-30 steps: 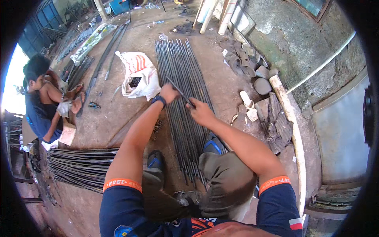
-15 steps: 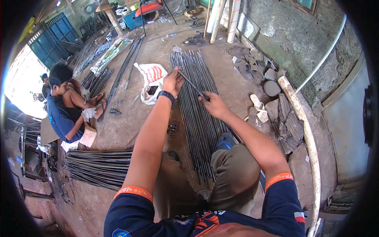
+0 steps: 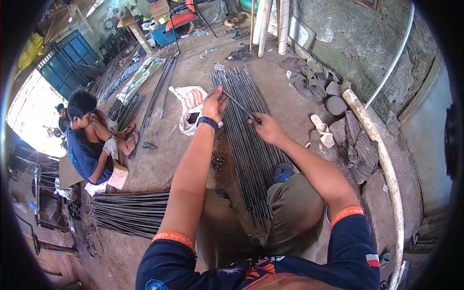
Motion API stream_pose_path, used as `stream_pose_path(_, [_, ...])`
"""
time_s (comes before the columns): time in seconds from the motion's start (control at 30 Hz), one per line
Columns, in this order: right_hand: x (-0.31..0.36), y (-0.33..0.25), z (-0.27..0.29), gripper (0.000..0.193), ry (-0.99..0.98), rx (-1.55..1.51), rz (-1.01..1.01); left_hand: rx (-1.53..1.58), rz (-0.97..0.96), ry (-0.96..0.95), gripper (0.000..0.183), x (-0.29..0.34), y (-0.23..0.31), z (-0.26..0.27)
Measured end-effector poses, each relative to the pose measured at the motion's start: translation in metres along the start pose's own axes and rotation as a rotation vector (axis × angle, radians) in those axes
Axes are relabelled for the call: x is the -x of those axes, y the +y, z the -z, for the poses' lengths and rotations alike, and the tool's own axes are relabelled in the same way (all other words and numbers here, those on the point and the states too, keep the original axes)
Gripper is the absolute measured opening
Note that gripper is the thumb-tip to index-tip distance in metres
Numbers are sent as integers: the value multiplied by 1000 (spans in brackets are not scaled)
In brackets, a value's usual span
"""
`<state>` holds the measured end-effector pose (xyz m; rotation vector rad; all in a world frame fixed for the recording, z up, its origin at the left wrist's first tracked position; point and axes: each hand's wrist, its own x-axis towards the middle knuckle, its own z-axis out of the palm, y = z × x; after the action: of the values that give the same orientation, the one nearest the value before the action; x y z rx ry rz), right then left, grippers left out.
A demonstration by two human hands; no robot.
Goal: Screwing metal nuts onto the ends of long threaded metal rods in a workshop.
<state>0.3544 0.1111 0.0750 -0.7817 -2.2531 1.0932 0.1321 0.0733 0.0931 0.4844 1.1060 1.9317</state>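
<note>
A dark metal rod point(image 3: 238, 104) slants between my two hands, above a row of similar rods point(image 3: 249, 159) lying side by side on the floor. My left hand point(image 3: 214, 105) is closed around its far end, fingers curled and thumb up. At the nearer end, my right hand point(image 3: 267, 128) pinches the rod between thumb and fingers. Beside my left forearm a small heap of metal nuts point(image 3: 218, 161) lies on the floor. An opened white sack point(image 3: 187, 98) with red stripes, holding small dark pieces, stands just left of my left hand.
A co-worker point(image 3: 92, 145) with gloved hands sits low at the left. Another rod bundle point(image 3: 130, 211) lies left of my knees. Sandals point(image 3: 322, 130), dark wooden chunks point(image 3: 357, 150) and a long pale pole point(image 3: 382, 164) are at the right. A red chair point(image 3: 182, 20) stands at the back.
The whole view has shifted slightly, so the surroundings sit a little further right. Both hands keep their hold on the rod, with little change between them.
</note>
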Motion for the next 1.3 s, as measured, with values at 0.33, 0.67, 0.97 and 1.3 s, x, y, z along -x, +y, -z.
stream_pose_path(0.33, [0, -2, 3, 36, 0, 18, -3, 131, 34, 7, 23, -1, -2, -4])
stream_pose_path(0.67, [-2, 0, 3, 35, -35, -5, 5, 30, 0, -73, 19, 1, 8, -2])
stream_pose_path(0.97, [1, -10, 0, 33, -36, -18, 31, 50, -47, 87, 24, -6, -2, -8])
stream_pose_path(1.3, [-3, 5, -2, 31, -6, -54, 54, 53, -80, 129, 27, -5, -8, -17])
